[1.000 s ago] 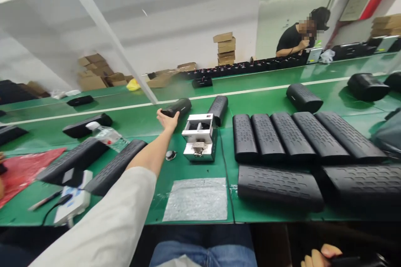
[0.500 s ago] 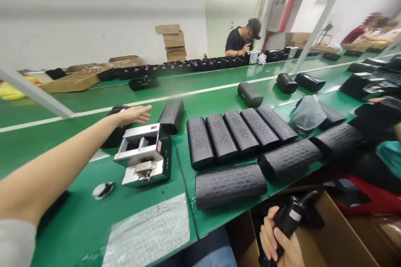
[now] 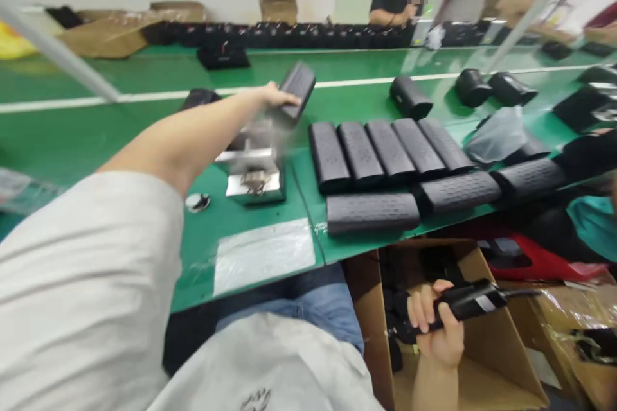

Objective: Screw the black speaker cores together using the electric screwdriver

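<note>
Bright, even indoor light fills the scene, laying a white sheen on the green bench (image 3: 120,70), with soft, dark shadows only under the black bars (image 3: 371,213) and inside the cardboard box (image 3: 371,308), while the plastic sheet (image 3: 263,257) catches a pale glare. The left hand (image 3: 277,97), the bar (image 3: 296,93) at its fingers and the metal fixture (image 3: 253,173) below smear with motion blur, whereas the right hand (image 3: 434,321) and its tool (image 3: 470,300) look sharper. Wide-lens distortion bends the frame's edges, and the pole (image 3: 58,51) at upper left leans steeply
</note>
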Tool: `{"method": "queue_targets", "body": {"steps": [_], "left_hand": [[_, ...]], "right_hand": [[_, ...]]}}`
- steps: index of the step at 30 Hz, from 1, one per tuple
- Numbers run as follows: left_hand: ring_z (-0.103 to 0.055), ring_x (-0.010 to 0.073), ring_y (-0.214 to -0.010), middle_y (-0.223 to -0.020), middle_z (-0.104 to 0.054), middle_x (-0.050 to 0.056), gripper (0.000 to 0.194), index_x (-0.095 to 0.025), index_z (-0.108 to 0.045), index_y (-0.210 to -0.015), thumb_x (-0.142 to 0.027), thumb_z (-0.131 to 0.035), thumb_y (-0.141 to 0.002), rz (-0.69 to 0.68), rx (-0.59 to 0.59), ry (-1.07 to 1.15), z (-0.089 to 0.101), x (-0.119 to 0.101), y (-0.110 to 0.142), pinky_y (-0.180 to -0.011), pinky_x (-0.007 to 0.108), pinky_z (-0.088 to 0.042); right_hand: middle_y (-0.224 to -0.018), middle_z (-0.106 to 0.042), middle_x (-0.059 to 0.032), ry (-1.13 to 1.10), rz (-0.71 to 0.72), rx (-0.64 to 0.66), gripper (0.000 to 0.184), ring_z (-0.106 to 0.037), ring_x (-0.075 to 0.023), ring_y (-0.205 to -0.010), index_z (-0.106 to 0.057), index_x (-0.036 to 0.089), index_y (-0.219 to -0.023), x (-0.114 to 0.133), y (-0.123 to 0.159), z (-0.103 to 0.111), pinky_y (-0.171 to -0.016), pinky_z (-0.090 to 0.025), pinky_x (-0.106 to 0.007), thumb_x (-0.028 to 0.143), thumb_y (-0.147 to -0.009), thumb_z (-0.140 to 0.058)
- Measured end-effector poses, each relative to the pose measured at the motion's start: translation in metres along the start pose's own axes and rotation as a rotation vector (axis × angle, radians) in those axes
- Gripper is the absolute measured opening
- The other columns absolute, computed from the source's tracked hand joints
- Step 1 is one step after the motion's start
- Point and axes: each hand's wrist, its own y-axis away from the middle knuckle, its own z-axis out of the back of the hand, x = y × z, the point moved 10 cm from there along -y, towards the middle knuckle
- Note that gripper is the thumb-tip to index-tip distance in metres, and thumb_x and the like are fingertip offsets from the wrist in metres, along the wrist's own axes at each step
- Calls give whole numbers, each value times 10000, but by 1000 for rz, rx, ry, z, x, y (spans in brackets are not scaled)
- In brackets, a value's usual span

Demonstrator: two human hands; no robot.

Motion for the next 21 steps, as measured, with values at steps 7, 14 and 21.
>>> {"method": "queue_targets", "body": {"steps": [7,14,21], "left_hand": [[-636,197,-1594,-1722,-653,33,971,-20,-314,-1779,-523,-697,-1043,225,109,112,114,11,61,-1202,340,-529],[-605,505,-1632,-1713,-604,50,1522,-266,-348,-1860,-1113,-754,-663,21,202,-229,199,-34,294,-1331,752,-438],[-671,435,-1507,-1659,-629,159,1053,-284,-471,-1828,-571,-866,-895,101,351,-380,122,-8,436,-1337,613,-544]], "right_hand": [[-642,-407,99,38,55,53,191,-255,-104,-433,-728,291,-1191,31,14,8,-438,-374,-218,420,-1070,-800],[-626,-338,124,-36,61,197,329,-158,-74,-415,-673,296,-1147,23,-16,-38,-402,-244,-215,510,-1002,-877],[-592,-374,138,17,71,384,387,-185,-76,-366,-617,301,-1109,30,-27,-103,-375,-276,-217,541,-976,-890]]}}
